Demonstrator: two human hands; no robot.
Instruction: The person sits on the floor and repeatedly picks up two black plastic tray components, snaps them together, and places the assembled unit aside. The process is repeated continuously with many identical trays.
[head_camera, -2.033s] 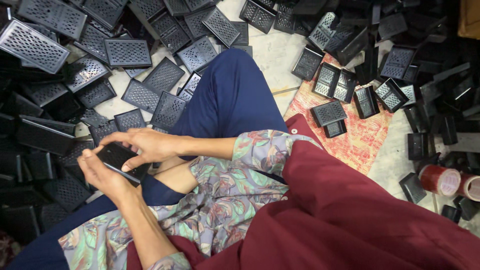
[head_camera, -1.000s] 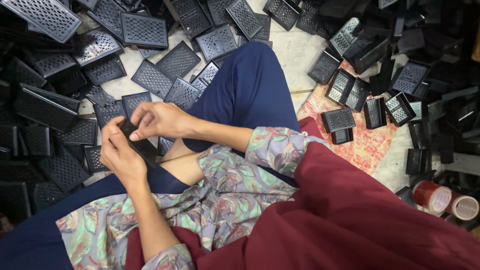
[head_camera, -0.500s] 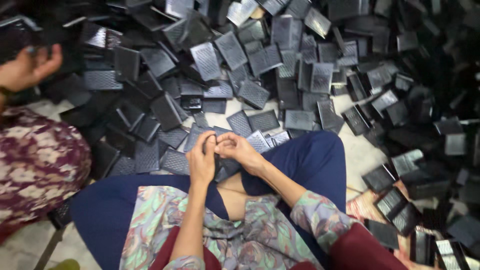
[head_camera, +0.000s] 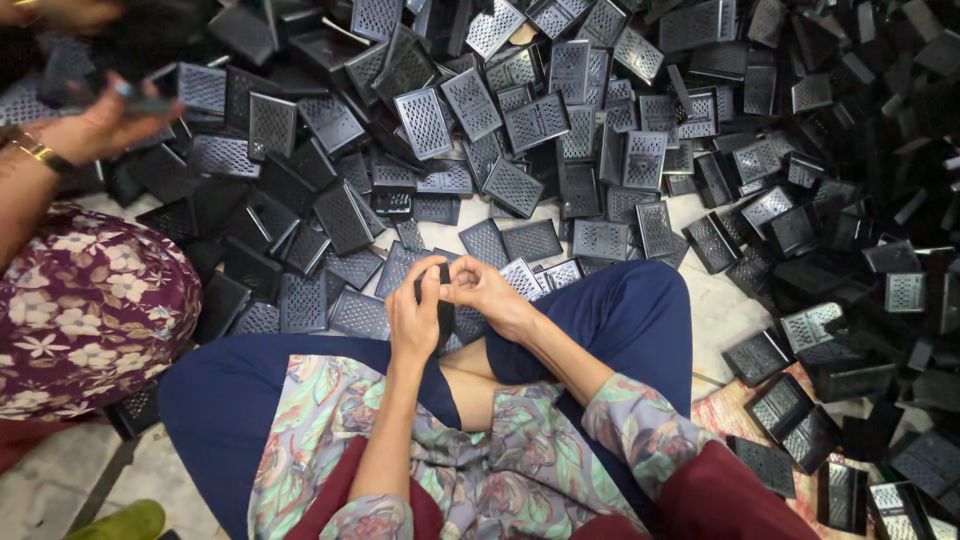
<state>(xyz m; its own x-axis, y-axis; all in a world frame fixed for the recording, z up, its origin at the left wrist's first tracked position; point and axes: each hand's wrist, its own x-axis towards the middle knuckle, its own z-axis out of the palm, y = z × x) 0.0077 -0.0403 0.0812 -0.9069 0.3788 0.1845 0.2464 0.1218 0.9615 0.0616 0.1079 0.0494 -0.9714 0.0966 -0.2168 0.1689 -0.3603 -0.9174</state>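
At the far left I see another person's hand (head_camera: 85, 125) holding a dark piece above a floral lap. Near the middle my left hand (head_camera: 415, 318) and right hand (head_camera: 487, 290) are pinched together on one small black grille (head_camera: 443, 308), held just above my knees. Beyond and to the right lies a heap of black grilles (head_camera: 620, 130) on the floor (head_camera: 715, 310)

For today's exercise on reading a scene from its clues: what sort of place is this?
Probably a small workshop or home piecework floor. A big heap of identical black perforated parts covers the floor, the seated person's left hand and right hand work one such part, and a co-worker's hand handles another beside them.
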